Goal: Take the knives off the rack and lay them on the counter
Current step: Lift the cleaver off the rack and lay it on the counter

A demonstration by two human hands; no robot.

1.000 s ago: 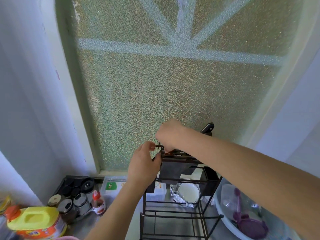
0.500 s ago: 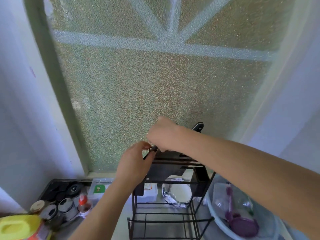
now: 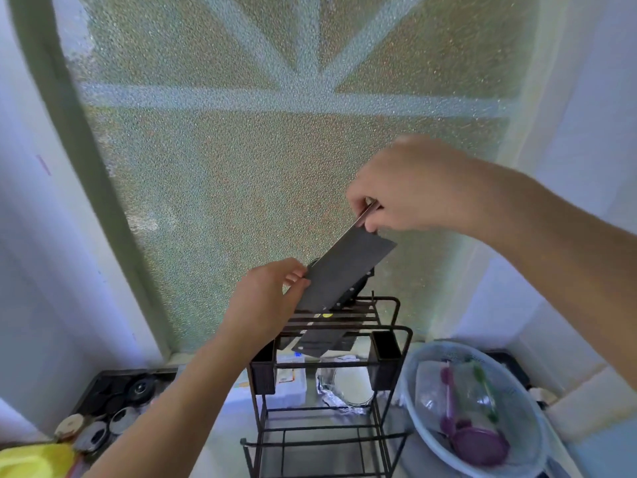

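A black wire rack (image 3: 396, 331) stands on the counter below the frosted window. My right hand (image 3: 413, 188) grips the handle of a dark cleaver (image 3: 348, 270), which hangs tilted above the rack, blade pointing down-left. My left hand (image 3: 265, 301) pinches the blade's lower left corner. A second knife stays in the rack's top slots: its black riveted handle (image 3: 358, 289) sticks up behind the cleaver, and its blade (image 3: 317, 343) hangs below the bars.
A pale blue basket (image 3: 410, 381) with purple utensils sits right of the rack. Behind the rack are a foil-wrapped cup (image 3: 348, 384) and a white box (image 3: 289, 384). Spice jars (image 3: 93, 436) and a yellow bottle (image 3: 31, 460) stand at the lower left.
My right hand has pulled the cleaver up and to the right out of the rack. My left hand has shifted from the rack's top to the blade's corner.
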